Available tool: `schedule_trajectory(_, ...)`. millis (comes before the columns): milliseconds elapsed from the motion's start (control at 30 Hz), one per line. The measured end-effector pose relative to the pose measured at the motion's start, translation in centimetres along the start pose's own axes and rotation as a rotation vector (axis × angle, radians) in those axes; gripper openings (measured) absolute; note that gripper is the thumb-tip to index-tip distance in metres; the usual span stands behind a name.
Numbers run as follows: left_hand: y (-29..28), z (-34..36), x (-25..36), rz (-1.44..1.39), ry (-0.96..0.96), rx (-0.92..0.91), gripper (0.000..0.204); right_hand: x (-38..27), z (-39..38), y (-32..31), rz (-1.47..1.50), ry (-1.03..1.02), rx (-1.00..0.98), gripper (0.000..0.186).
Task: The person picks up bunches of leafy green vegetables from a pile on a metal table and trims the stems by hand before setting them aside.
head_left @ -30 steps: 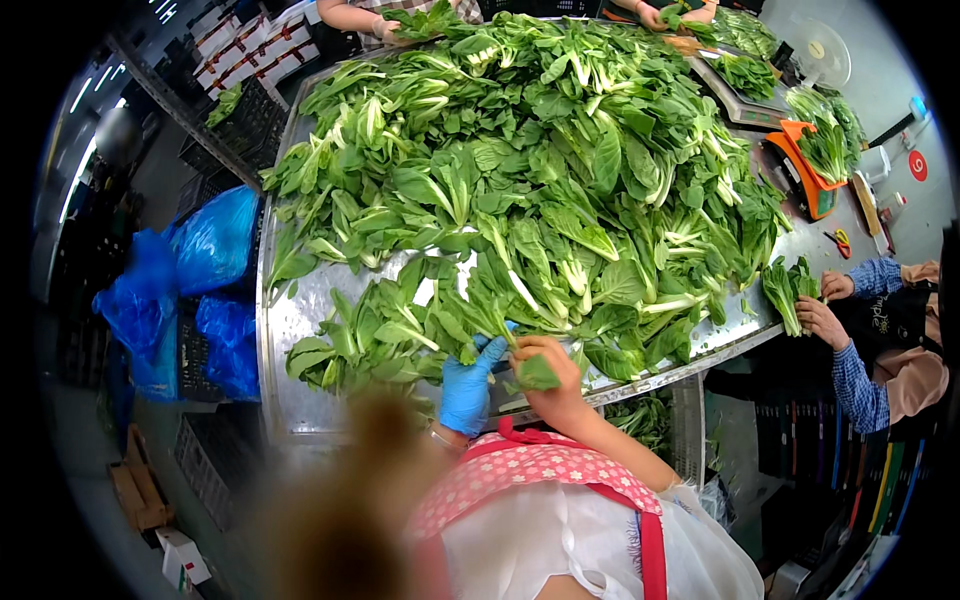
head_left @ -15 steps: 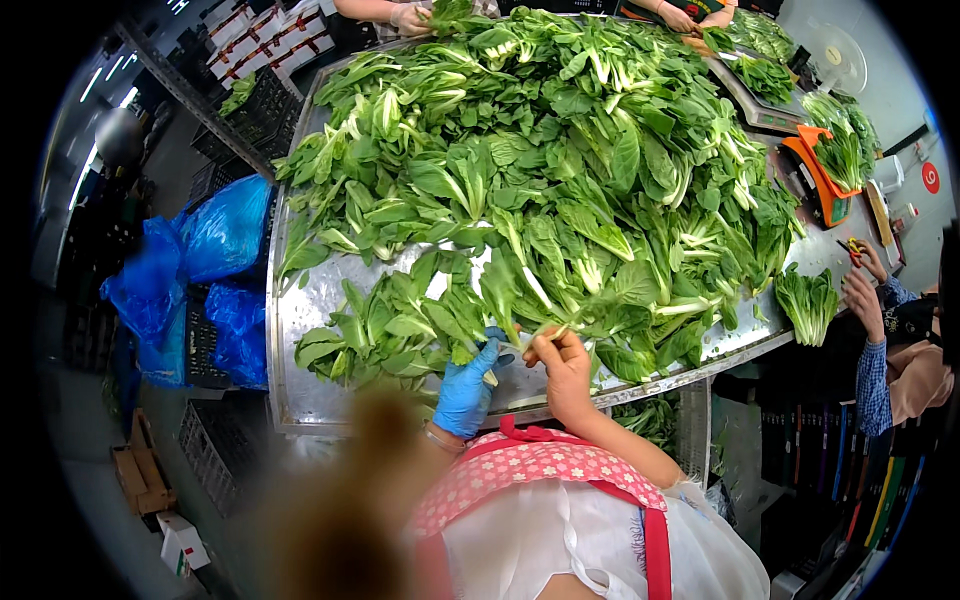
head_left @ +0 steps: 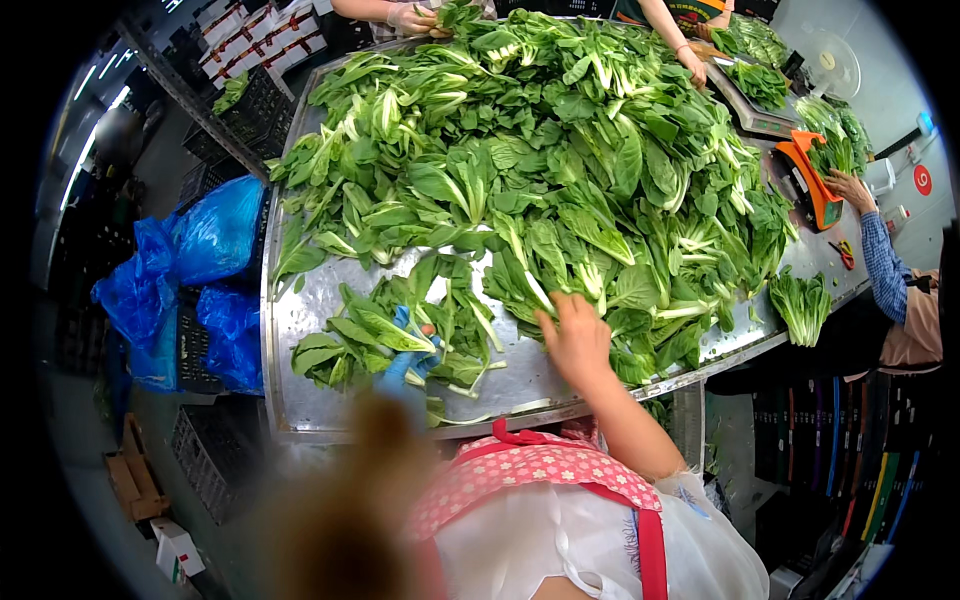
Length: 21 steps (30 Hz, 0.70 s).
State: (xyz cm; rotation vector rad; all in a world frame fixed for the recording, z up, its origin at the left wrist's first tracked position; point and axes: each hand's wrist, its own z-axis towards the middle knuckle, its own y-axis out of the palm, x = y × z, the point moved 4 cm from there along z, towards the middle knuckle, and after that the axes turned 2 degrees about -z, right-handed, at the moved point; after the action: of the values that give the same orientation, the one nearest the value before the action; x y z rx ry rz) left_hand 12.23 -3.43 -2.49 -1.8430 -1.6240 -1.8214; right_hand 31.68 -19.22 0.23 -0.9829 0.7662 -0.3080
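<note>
1. Left hand (head_left: pixel 408 366), blue glove: it is resting in the small heap of leafy greens (head_left: pixel 368 333) at the near left of the table; a blurred dark shape (head_left: pixel 385 425) is covering part of it.
2. Left grip: fingers are lying around a pale stalk (head_left: pixel 408 338); cannot tell whether they are pinching it.
3. Right hand (head_left: pixel 580 338), bare: it is hovering over or touching the near edge of the big heap of leafy greens (head_left: pixel 560 150), just beside a white-stalked plant (head_left: pixel 537 290); contact is unclear.
4. Right grip: thumb and fingers are standing loosely apart; nothing is showing between them.
5. Greens' place: the big heap is covering most of the metal table (head_left: pixel 515 385); the small heap is lying to its near left, a few loose stalks spreading toward the near edge.
6. Right side: a separate bunch of greens (head_left: pixel 802 308) is lying near the table edge, scissors (head_left: pixel 846 254) beyond it.
7. Co-worker's hand (head_left: pixel 850 190), right: it is touching greens on an orange device (head_left: pixel 815 190).
8. Far side: another co-worker's hand (head_left: pixel 690 65) is nearing the big heap; a gloved hand (head_left: pixel 412 18) is holding greens.
9. Left of the table: blue plastic bags (head_left: pixel 215 230) are sitting near dark crates (head_left: pixel 212 455).
</note>
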Motion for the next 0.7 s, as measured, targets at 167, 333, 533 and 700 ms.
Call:
schedule_trajectory(167,0.4,0.2,-1.2,-0.15,-0.111,-0.023,0.053,0.3,0.2,2.2,0.042,-0.063,0.026,0.017)
schedule_trajectory(333,0.5,0.1,-0.9,-0.097,-0.079,0.012,0.05,-1.8,-1.5,2.2,0.16,-0.146,-0.362,0.015)
schedule_trajectory(533,-1.2,0.3,-2.2,-0.206,-0.098,0.103,0.045,-2.1,1.0,1.1,0.306,0.009,-0.134,0.023)
schedule_trajectory(700,-1.6,0.3,-2.3,-0.259,-0.16,0.008,0.052,-2.9,2.4,5.4,0.009,-0.07,-0.125,0.017)
